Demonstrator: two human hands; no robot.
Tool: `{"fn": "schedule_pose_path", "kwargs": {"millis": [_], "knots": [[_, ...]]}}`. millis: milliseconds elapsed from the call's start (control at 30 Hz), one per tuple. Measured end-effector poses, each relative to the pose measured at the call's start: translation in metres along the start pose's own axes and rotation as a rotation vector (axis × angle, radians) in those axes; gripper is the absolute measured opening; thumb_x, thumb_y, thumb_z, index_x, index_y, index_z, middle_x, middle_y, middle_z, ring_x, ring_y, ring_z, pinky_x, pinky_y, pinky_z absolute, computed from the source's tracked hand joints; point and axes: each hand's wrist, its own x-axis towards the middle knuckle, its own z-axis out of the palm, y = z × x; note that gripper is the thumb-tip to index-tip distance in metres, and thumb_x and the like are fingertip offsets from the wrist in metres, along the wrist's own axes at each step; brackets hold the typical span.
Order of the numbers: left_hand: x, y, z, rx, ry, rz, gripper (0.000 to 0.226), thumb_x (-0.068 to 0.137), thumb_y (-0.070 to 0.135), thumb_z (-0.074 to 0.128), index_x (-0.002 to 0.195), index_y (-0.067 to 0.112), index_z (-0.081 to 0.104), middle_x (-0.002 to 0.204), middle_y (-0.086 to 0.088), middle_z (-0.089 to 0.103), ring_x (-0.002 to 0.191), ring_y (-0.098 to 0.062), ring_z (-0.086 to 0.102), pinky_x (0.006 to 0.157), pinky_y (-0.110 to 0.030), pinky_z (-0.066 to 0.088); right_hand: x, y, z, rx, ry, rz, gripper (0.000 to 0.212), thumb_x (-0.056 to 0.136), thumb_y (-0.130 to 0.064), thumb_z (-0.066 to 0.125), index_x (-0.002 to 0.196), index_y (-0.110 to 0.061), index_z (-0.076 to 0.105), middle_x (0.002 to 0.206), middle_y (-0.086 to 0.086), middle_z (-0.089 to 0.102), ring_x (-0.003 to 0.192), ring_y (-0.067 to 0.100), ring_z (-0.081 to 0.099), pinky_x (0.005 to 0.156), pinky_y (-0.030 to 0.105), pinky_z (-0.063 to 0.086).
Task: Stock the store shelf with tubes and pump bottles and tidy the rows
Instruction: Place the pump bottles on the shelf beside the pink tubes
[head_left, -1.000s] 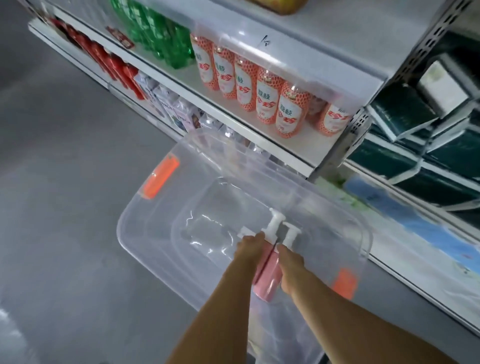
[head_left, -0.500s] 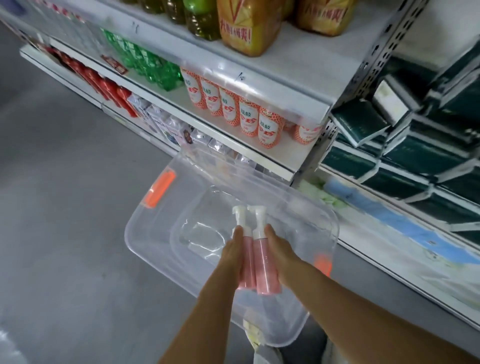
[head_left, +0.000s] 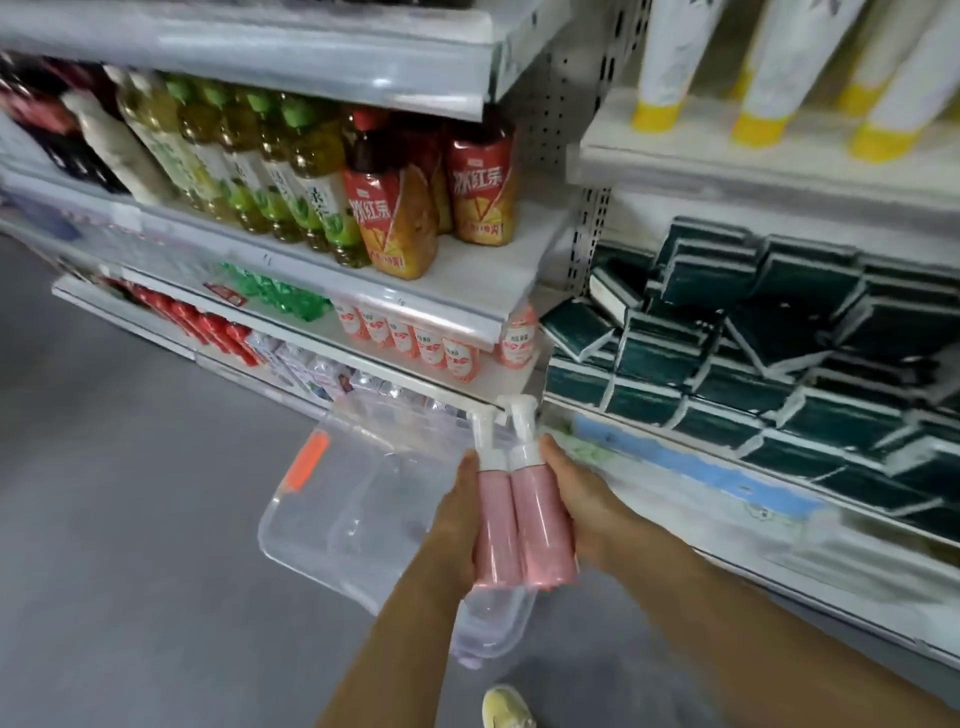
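Lower centre of frame: both forearms reach forward, wrists roughly level, palms turned in toward each other. The left hand (head_left: 457, 514) wraps the outer side of the left pump bottle (head_left: 496, 525); the right hand (head_left: 582, 504) does the same on the right pump bottle (head_left: 540, 525) — each hand curled round its own bottle, thumbs lying up near the white collars, fingers behind and out of sight. The two pink bottles are upright, pressed side by side and touching along their length, white pump heads pointing to the left of frame. Handling, judged: smooth cylindrical plastic, stiff walls, likely light to moderate if filled, and somewhat slippery; the pump necks look the weak point, so the mid-body is the place to hold, not the heads. Squeezing the pair together gives each a second support. Just beyond and below the bottles, the clear plastic bin (head_left: 332, 499) with its orange latch sits on the grey floor; it shows no further stock that I can make out. Farther, centre right, the low shelf (head_left: 691, 473) with a blue strip lies nearest the pump heads. Upper right — white tubes (head_left: 779, 57) with yellow caps stand on a high shelf. Upper left, drink bottles (head_left: 317, 197) in rows.
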Motion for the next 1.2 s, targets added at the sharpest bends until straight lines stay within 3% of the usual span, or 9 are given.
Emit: {"fn": "schedule_pose_path", "kwargs": {"millis": [100,167,300,400,567,733,933,1133,1200], "knots": [[-0.031,0.007,0.039,0.008,-0.106,0.01,0.063,0.092,0.063,0.045,0.12,0.01,0.064,0.112,-0.011,0.07,0.097,-0.027,0.067,0.088,-0.04,0.052,-0.041,-0.018,-0.033,0.102,-0.027,-0.06,0.043,0.095,-0.053,0.048,0.104,-0.015,0.067,0.091,0.007,0.074,0.089,0.024,0.069,0.081,0.037,0.055],[-0.051,0.004,0.068,-0.005,-0.153,0.029,0.059,0.093,0.062,0.044,0.112,0.011,0.067,0.103,-0.013,0.073,0.093,-0.028,0.068,0.087,-0.041,0.052,-0.07,-0.025,-0.059,0.16,-0.02,-0.12,0.04,0.096,-0.051,0.049,0.103,-0.015,0.066,0.088,0.006,0.074,0.086,0.024,0.069,0.079,0.038,0.055],[-0.091,-0.012,0.132,0.058,-0.155,0.078,0.062,0.087,0.068,0.048,0.106,0.013,0.07,0.1,-0.017,0.073,0.093,-0.034,0.068,0.093,-0.05,0.052,-0.129,-0.034,-0.125,0.189,0.048,-0.183,0.044,0.095,-0.051,0.051,0.108,-0.011,0.065,0.1,0.015,0.072,0.094,0.032,0.068,0.093,0.053,0.052],[-0.126,-0.033,0.186,0.131,-0.193,0.086,0.07,0.083,0.073,0.048,0.106,0.011,0.07,0.099,-0.017,0.073,0.089,-0.034,0.067,0.092,-0.052,0.052,-0.174,-0.031,-0.186,0.246,0.068,-0.243,0.047,0.096,-0.052,0.048,0.115,-0.011,0.063,0.105,0.015,0.072,0.09,0.03,0.069,0.088,0.051,0.054],[-0.172,-0.081,0.272,0.273,-0.336,0.084,0.073,0.086,0.073,0.042,0.106,0.008,0.068,0.082,-0.009,0.073,0.065,-0.024,0.066,0.067,-0.034,0.053,-0.247,-0.017,-0.297,0.236,0.109,-0.34,0.041,0.094,-0.045,0.056,0.113,-0.009,0.062,0.091,0.011,0.067,0.074,0.025,0.067,0.067,0.036,0.057],[-0.222,-0.126,0.363,0.333,-0.493,0.092,0.069,0.086,0.07,0.048,0.111,0.009,0.067,0.098,-0.015,0.072,0.066,-0.025,0.065,0.068,-0.036,0.054,-0.312,0.002,-0.395,0.229,0.203,-0.44,0.029,0.092,-0.035,0.063,0.103,-0.009,0.062,0.079,0.008,0.066,0.07,0.02,0.064,0.072,0.035,0.053],[-0.275,-0.166,0.457,0.389,-0.704,0.06,0.064,0.082,0.063,0.06,0.11,0.006,0.065,0.082,-0.011,0.07,0.065,-0.025,0.064,0.059,-0.034,0.054,-0.378,0.018,-0.482,0.294,0.349,-0.527,0.029,0.092,-0.031,0.063,0.105,-0.005,0.06,0.074,0.011,0.068,0.06,0.021,0.067,0.058,0.032,0.054],[-0.3,-0.191,0.526,0.458,-0.793,0.092,0.068,0.071,0.063,0.067,0.107,0.005,0.064,0.084,-0.012,0.069,0.064,-0.026,0.064,0.064,-0.035,0.053,-0.418,0.029,-0.551,0.284,0.53,-0.637,0.043,0.085,-0.037,0.071,0.116,-0.009,0.06,0.101,0.012,0.069,0.088,0.024,0.066,0.079,0.039,0.056],[-0.304,-0.197,0.547,0.496,-0.807,0.096,0.063,0.077,0.063,0.065,0.105,0.006,0.064,0.082,-0.011,0.07,0.063,-0.024,0.064,0.062,-0.033,0.052,-0.429,0.03,-0.569,0.303,0.576,-0.667,0.038,0.085,-0.034,0.071,0.115,-0.014,0.061,0.103,0.009,0.07,0.089,0.022,0.067,0.075,0.037,0.056]]}}
